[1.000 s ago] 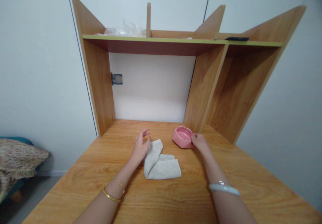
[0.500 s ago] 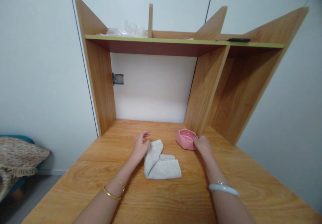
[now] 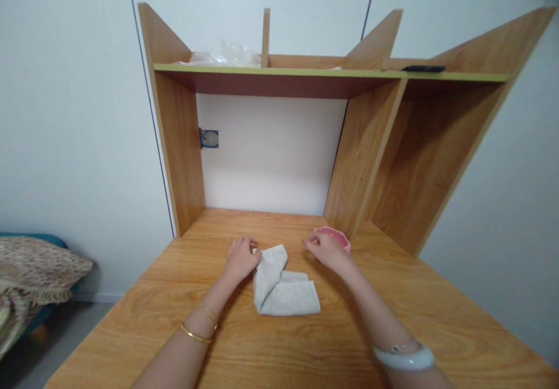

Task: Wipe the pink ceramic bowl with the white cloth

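Observation:
A light grey cloth (image 3: 290, 296), folded into an L shape, lies on the wooden desk (image 3: 279, 354). At its upper left corner is my left hand (image 3: 242, 258), fingers curled and thumb touching the cloth's edge. My right hand (image 3: 325, 250) is in front of the pink ashtray (image 3: 338, 236), hiding much of it; its fingers are bent and apart, with nothing seen between them. The ashtray stands near the upright divider of the shelf unit, to the right of the cloth.
Above the desk's back edge runs a wooden shelf (image 3: 279, 71) bearing a clear plastic bag (image 3: 229, 55) and a dark flat object (image 3: 423, 69). A wall socket box (image 3: 209, 138) shows at the left. A patterned blanket (image 3: 39, 267) lies at the far left.
My right hand has let go of the ashtray's right rim and moved left, across its front. My left hand's fingers have curled down beside the cloth. The view has shifted slightly.

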Tool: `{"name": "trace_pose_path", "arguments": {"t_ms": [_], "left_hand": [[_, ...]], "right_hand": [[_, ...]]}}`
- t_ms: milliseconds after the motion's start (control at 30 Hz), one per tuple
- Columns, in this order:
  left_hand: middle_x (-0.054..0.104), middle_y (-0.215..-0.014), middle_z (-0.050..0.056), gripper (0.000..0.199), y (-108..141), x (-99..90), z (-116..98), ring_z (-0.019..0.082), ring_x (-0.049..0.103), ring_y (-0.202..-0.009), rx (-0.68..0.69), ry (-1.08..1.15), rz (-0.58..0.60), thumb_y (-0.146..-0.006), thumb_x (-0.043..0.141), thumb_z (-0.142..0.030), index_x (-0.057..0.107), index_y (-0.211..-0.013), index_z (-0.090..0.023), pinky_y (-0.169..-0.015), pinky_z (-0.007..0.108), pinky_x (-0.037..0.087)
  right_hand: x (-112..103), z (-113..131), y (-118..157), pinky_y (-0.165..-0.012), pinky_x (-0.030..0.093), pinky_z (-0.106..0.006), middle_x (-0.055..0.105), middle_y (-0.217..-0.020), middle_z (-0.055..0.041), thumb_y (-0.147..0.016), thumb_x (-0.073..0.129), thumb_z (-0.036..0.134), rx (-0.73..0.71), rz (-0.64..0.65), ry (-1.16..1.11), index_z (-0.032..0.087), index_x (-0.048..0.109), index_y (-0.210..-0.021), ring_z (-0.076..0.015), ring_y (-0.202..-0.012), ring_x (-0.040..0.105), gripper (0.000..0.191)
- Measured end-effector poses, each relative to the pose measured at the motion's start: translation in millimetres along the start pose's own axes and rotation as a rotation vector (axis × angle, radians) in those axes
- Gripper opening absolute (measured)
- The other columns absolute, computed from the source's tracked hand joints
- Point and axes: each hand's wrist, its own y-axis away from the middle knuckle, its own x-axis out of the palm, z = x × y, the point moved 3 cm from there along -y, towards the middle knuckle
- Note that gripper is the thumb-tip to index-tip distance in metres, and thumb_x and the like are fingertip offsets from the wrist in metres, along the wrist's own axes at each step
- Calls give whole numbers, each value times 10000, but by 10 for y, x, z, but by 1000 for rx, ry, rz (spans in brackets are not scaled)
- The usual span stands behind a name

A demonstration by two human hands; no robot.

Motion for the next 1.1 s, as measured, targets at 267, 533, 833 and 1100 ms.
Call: {"name": "trace_pose_path", "arguments": {"t_ms": [267, 533, 833, 1100], "left_hand": [[629, -886, 87, 307, -1, 46, 60, 198, 571, -869, -96, 112, 45, -732, 499, -226, 526, -1023, -134, -752, 277, 404], [525, -665, -13, 348, -40, 209, 135, 130, 522, -615, -106, 446, 95, -691, 504, -135, 484, -1038, -136, -576, 224, 398], [467, -705, -31, 405, -38, 124, 68, 103, 481, -595, 35, 544, 24, -670, 463, -83, 484, -1067, -161, -599, 220, 401], [525, -832, 37, 375, -44, -139, 48, 162, 528, -782, 86, 226, -200, -736, 430, -149, 469, -1109, -146, -718, 273, 416]], "right_hand": [[342, -113, 112, -460, 278, -198, 530, -541, 18, -685, 541, 391, -156, 438, -203, 148, 563, -599, -88, -521, 441, 259], [363, -140, 169, -433, 252, -187, 461, -500, 53, -629, 560, 311, -147, 659, -360, 158, 573, -632, -67, -472, 387, 154], [420, -119, 162, -453, 238, -184, 456, -518, 64, -560, 580, 157, -171, 608, -283, 143, 566, -624, -65, -504, 375, 67], [304, -198, 93, -469, 253, -186, 463, -537, 60, -567, 542, 169, -140, 468, -354, 156, 518, -606, -70, -528, 402, 48]]}}
